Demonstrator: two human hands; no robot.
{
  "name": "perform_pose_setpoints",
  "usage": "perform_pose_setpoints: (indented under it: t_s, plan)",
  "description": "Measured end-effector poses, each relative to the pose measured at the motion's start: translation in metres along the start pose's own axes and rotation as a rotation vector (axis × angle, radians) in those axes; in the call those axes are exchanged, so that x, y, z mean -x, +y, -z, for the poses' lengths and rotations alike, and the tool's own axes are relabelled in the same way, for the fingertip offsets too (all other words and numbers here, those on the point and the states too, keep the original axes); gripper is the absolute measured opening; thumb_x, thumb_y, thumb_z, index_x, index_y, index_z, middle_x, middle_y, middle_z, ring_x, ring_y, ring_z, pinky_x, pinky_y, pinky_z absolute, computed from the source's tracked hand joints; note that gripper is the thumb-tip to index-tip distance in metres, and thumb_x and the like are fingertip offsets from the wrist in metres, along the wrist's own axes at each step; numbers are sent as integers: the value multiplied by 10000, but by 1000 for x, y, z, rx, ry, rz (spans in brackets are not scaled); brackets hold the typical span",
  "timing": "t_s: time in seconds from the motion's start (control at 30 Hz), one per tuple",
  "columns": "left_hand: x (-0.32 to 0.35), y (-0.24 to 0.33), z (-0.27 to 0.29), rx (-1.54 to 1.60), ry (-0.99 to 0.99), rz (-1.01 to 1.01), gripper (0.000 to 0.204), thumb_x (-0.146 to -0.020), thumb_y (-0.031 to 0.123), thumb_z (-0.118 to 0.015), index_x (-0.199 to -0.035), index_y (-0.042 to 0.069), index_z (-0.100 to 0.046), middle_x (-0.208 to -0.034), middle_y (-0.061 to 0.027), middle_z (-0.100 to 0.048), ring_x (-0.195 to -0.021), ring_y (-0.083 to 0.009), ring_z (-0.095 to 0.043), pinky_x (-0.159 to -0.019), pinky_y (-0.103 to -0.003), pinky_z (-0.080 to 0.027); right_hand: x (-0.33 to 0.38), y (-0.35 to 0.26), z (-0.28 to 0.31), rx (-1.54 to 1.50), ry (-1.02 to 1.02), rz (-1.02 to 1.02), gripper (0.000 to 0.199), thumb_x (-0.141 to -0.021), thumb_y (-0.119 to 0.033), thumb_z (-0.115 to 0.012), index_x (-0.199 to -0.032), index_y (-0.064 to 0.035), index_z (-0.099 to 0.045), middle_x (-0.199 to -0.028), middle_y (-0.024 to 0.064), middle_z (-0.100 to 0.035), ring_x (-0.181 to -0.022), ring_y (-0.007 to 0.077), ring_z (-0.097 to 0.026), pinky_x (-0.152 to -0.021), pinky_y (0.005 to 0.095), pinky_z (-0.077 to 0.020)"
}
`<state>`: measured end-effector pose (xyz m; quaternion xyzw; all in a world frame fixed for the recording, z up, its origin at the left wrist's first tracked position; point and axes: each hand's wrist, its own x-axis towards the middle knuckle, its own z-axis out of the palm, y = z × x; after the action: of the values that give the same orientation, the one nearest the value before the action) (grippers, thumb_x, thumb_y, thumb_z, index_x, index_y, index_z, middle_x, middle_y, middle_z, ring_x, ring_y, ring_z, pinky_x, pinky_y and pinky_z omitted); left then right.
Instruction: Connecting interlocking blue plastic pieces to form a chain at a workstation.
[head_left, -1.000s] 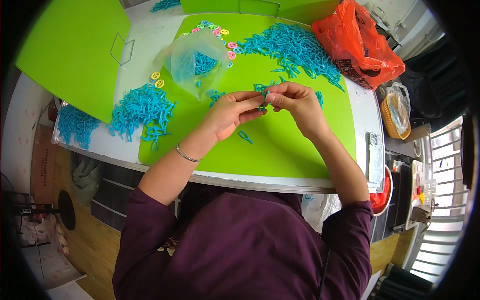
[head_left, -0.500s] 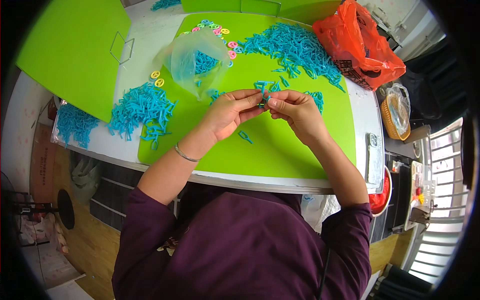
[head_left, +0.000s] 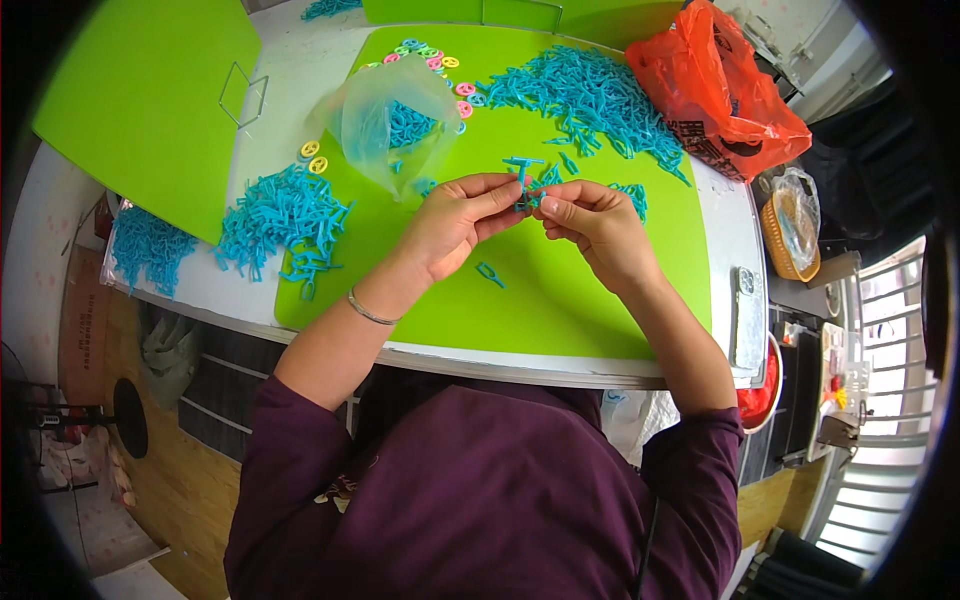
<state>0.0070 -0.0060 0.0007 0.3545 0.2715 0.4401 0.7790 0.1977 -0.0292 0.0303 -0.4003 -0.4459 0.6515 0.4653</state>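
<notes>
Fitting together is the step judged in hand: a small blue T-shaped plastic piece [head_left: 522, 178] is pinched between the fingertips of the left hand [head_left: 452, 222] and right hand [head_left: 598, 226], above the green mat [head_left: 560, 300]. Careful fingertip alignment is called for next.

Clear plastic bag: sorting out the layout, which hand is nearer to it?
Left. The left hand sits just below and right of the clear plastic bag; the right hand is farther right.

Both hands meet mid-frame over the mat [head_left: 560, 310]; plastic bag [head_left: 395, 120] upper left of them, loose piece [head_left: 490, 273] below, sack [head_left: 715, 90] upper right, phone [head_left: 747, 315] right
</notes>
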Motion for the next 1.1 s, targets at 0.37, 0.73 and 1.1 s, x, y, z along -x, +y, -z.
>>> perform_pose_setpoints:
  t_s: [0.37,0.73,1.1]
  plan:
    - [3,-10,-10,-353,104,-276,172,-853,78,-607,-990,-20,-644,-914,-69,-657,-810,-116,-610,-748,-239,-505,1,4,-2,169,37,76,125,-821,-75,-649,-889,29,-645,-804,71,-647,-704,119,-599,-659,240,-498]
    - [7,-16,-17,-732,234,-621,131,-815,38,-642,-920,-35,-670,-810,-99,-683,-682,-85,-611,-605,-211,-486,3,27,-6,35,94,131,122,-834,-55,-621,-924,28,-633,-813,75,-643,-699,128,-587,-669,248,-491]
    - [15,-11,-23,-1068,233,-819,132,-801,20,-636,-923,-12,-676,-762,-121,-677,-638,-126,-629,-563,-229,-479,7,23,-3,-245,46,-56,95,-843,-44,-605,-903,25,-629,-804,73,-640,-692,134,-584,-661,247,-481]
